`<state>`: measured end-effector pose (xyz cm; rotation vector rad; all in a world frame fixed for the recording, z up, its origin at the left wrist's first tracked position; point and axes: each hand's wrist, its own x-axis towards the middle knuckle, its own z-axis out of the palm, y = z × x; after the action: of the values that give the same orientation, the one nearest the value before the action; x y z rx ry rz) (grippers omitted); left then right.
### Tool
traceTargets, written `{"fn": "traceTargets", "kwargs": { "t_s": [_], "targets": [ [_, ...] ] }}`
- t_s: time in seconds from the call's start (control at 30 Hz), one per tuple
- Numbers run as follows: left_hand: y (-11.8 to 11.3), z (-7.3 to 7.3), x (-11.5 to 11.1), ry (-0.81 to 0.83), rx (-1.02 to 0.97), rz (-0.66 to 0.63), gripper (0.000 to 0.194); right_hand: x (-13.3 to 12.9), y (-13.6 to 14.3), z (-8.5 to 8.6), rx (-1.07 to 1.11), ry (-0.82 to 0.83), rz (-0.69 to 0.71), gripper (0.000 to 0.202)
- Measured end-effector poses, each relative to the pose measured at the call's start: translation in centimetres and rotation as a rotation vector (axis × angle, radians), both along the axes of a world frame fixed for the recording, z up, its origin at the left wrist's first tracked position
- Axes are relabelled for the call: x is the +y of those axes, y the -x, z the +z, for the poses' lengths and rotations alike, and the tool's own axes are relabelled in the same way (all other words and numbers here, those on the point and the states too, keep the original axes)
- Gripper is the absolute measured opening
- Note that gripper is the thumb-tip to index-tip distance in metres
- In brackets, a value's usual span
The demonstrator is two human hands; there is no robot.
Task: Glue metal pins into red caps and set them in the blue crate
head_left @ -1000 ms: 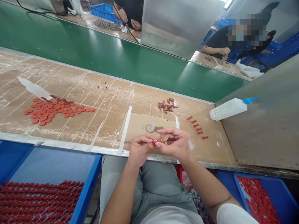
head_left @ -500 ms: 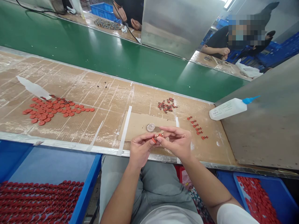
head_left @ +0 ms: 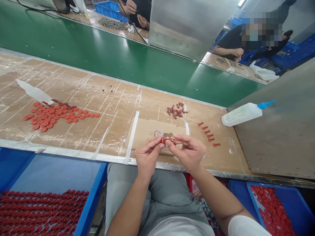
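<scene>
Red disc (head_left: 163,140): small, round, tipped on edge, pinched in the left hand's (head_left: 147,155) fingertips
Small piece (head_left: 170,140): red with darker, shiny bits, lying sideways at the right hand's (head_left: 190,151) fingertips
Join: close together; fingers hide whether they are attached
Place: above the bench (head_left: 115,131), between both hands

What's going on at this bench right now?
A person's left hand and right hand pinch a small red piece above a cardboard sheet. Red discs lie spread to the left, small red-and-dark parts are heaped beyond the sheet, and a short row of red pieces sits to the right, near a white bottle.
</scene>
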<state>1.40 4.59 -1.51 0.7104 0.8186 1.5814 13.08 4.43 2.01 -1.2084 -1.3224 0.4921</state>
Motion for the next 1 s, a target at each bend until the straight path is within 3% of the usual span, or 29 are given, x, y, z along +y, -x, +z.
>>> {"fn": "traceTargets", "kwargs": {
  "t_s": [0.67, 1.0],
  "targets": [
    [0.0, -0.7, -0.2, -0.036, 0.049, -0.018, 0.014, -0.4, 0.6, -0.4, 0.069, 0.114, 0.001, 0.026],
    [-0.1, 0.0, -0.3, -0.074, 0.161, 0.014, 0.015, -0.9, 1.0, -1.4, 0.143, 0.069, -0.112, 0.023]
  ]
}}
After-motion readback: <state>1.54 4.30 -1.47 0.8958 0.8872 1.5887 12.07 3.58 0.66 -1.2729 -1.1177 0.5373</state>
